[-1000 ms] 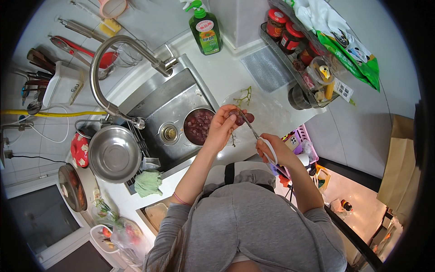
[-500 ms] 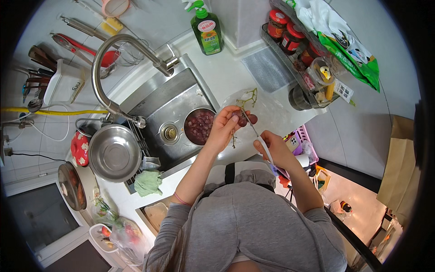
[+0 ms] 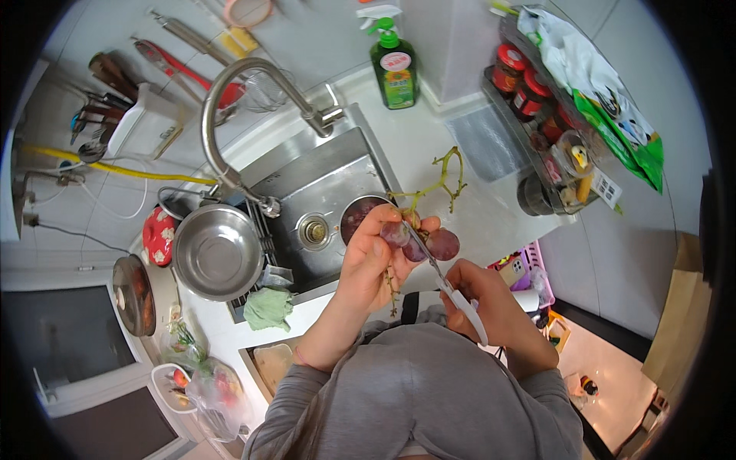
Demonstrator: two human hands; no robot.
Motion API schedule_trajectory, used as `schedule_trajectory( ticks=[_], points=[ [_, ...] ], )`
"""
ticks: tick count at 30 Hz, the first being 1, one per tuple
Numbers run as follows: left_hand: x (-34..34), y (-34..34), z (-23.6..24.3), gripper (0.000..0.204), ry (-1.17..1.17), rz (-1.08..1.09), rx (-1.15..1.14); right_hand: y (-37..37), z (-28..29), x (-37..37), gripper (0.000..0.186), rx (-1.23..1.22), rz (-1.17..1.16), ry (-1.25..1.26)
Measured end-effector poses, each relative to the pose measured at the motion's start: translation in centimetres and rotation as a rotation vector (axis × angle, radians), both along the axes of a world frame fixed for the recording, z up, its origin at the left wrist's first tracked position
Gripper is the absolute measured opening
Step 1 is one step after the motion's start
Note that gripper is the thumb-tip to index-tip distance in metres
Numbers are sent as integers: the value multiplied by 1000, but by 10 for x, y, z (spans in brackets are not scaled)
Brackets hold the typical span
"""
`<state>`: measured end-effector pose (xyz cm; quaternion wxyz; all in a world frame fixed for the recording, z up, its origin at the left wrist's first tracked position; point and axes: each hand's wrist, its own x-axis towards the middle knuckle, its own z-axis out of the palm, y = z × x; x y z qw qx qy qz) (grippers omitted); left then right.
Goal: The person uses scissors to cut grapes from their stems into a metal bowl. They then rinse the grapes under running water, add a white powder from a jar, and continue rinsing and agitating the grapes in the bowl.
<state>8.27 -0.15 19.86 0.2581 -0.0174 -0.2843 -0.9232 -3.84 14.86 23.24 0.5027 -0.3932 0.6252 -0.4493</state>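
Note:
My left hand (image 3: 365,267) is closed round a grape bunch, with a few purple grapes (image 3: 442,245) at its fingertips. A mostly bare green stem (image 3: 441,184) sticks out beyond the fingers, and a thinner bit of stem hangs below the palm. In my right hand (image 3: 491,300) is a pair of scissors with white handles (image 3: 465,307). Their narrow blades reach in among the grapes beside my left fingertips; whether they touch the stem I cannot tell. Left of my fingers, a round metal bowl (image 3: 346,211) with grapes stands in the sink, partly hidden by my left hand.
The sink (image 3: 291,201) has a curved tap (image 3: 207,130) over it. An empty steel basin (image 3: 217,253) and a green cloth (image 3: 267,308) lie to its left. At the back stand a green pump bottle (image 3: 395,73) and, to the right, a rack with red-lidded jars (image 3: 509,69).
Both hands, with the grapes and scissors, have come closer to the camera and look larger. My left hand now covers more of the bowl. The whole view has shifted slightly.

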Motion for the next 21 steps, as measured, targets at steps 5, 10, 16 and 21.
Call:
schedule_trajectory(
  ticks=[5,10,16,21],
  points=[
    [17,-3,17,39,67,101,-41,-15,13,10,33,-48,127,-177],
    [26,-5,23,38,103,142,-38,-26,21,15,32,-65,218,-298],
    [31,-2,29,39,96,164,28,-29,23,15,48,-112,267,-452],
    [31,-1,29,41,124,160,54,-31,25,16,53,-97,294,-508]
  ],
)
